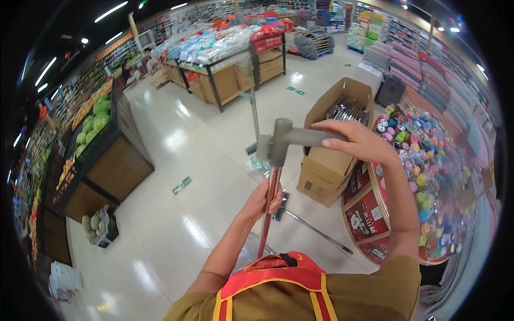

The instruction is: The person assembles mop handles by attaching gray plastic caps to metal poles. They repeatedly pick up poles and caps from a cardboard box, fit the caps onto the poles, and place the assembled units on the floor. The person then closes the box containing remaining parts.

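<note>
I hold a long tool with a red pole (264, 235) and a grey, bar-shaped head (306, 137) at its top; whether it is a mop or something else I cannot tell. My left hand (262, 201) is wrapped round the pole below the head. At the bar's right end, my right hand (360, 140) grips it with the fingers over the top and the thumb at the side. On the floor beyond the pole lies a metal-handled tool (316, 230) with a flat black head. Behind the grey head rises another thin pole (254, 107).
An open cardboard box (324, 174) of wrapped items stands at right, by a round bin of colourful small goods (423, 176). Watermelons (96, 123) fill a wooden stand at left, with a melon crate (107, 235) below. Packaged goods (214, 48) top a display ahead.
</note>
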`<action>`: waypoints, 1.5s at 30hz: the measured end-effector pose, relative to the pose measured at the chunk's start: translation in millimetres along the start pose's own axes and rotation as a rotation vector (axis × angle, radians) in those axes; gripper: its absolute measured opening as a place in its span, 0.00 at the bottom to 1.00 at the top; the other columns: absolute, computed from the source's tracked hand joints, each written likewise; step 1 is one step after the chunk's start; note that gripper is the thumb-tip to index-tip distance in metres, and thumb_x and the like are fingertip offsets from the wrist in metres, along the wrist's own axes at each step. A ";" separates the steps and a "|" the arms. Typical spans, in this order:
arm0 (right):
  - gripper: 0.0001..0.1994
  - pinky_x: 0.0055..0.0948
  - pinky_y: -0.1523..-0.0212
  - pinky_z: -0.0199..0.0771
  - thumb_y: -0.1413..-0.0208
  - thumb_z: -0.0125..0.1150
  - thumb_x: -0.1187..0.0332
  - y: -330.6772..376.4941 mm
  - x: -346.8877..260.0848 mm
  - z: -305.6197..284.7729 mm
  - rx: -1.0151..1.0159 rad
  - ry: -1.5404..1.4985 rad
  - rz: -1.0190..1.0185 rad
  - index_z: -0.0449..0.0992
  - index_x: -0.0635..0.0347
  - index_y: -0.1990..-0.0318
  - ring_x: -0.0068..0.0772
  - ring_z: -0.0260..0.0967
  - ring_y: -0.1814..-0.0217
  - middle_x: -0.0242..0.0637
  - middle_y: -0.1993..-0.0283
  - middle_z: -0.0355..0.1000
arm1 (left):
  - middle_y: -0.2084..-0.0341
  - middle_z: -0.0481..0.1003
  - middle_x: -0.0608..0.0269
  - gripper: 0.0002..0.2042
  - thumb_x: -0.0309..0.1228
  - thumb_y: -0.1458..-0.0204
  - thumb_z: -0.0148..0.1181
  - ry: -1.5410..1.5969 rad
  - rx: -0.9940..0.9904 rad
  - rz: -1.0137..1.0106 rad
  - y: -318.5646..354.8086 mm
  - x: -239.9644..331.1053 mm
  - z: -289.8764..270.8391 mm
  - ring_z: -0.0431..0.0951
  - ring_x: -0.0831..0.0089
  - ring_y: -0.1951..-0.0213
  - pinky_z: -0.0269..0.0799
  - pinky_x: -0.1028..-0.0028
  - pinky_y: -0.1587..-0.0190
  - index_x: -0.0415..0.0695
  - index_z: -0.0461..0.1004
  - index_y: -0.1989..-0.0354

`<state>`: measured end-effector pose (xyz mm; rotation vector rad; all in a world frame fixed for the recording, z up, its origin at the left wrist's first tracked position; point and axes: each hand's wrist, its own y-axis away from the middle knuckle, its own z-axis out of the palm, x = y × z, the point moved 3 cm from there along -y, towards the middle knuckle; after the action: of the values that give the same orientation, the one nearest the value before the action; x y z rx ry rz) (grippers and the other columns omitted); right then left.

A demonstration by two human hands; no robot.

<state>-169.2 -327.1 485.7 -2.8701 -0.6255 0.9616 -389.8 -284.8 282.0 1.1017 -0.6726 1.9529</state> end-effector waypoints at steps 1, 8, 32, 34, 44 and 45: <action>0.22 0.34 0.50 0.69 0.40 0.53 0.55 -0.6 -4.8 1.8 0.010 0.111 0.053 0.70 0.62 0.46 0.43 0.72 0.50 0.45 0.52 0.73 | 0.89 0.59 0.69 0.33 0.65 0.43 0.30 -0.075 0.035 0.023 -0.8 2.2 0.2 0.58 0.79 0.89 0.57 0.80 0.83 0.44 0.63 0.76; 0.20 0.34 0.63 0.69 0.48 0.63 0.56 -31.2 -20.8 15.5 0.167 0.150 -0.032 0.71 0.64 0.56 0.44 0.72 0.67 0.46 0.69 0.72 | 0.91 0.60 0.70 0.32 0.60 0.38 0.30 -0.430 0.145 0.100 -4.2 20.4 29.6 0.58 0.80 0.88 0.56 0.78 0.83 0.42 0.64 0.80; 0.29 0.23 0.75 0.64 0.69 0.78 0.48 -37.2 40.9 65.0 0.159 -0.187 -0.205 0.68 0.59 0.71 0.23 0.67 0.76 0.27 0.78 0.67 | 0.91 0.57 0.74 0.19 0.30 0.49 0.60 -0.349 -0.097 -0.348 4.4 8.1 23.5 0.59 0.84 0.90 0.52 0.80 0.87 0.48 0.56 0.86; 0.27 0.25 0.73 0.66 0.69 0.78 0.48 -41.3 38.4 67.1 0.204 -0.208 -0.308 0.69 0.58 0.72 0.27 0.68 0.75 0.29 0.77 0.69 | 0.91 0.58 0.74 0.18 0.30 0.50 0.61 -0.301 -0.160 -0.367 6.5 8.4 21.5 0.59 0.84 0.90 0.52 0.79 0.87 0.48 0.57 0.84; 0.41 0.35 0.33 0.49 0.44 0.49 0.41 -45.6 27.7 82.0 0.342 -0.269 -0.054 0.55 0.67 0.35 0.47 0.49 0.29 0.52 0.32 0.52 | 0.90 0.59 0.73 0.17 0.33 0.50 0.60 -0.542 0.200 -0.129 -3.2 2.1 -1.6 0.60 0.83 0.87 0.57 0.76 0.84 0.46 0.59 0.85; 0.40 0.35 0.32 0.49 0.43 0.50 0.42 -41.6 30.4 83.6 0.311 -0.364 0.064 0.54 0.68 0.34 0.47 0.49 0.28 0.52 0.32 0.52 | 0.90 0.59 0.74 0.19 0.33 0.50 0.60 -0.571 0.248 -0.083 -4.7 0.5 -1.6 0.60 0.84 0.87 0.56 0.77 0.84 0.47 0.57 0.87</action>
<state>-211.2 -283.6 408.3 -2.4754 -0.3611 1.4633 -386.8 -280.9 282.0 1.8456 -0.6714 1.6810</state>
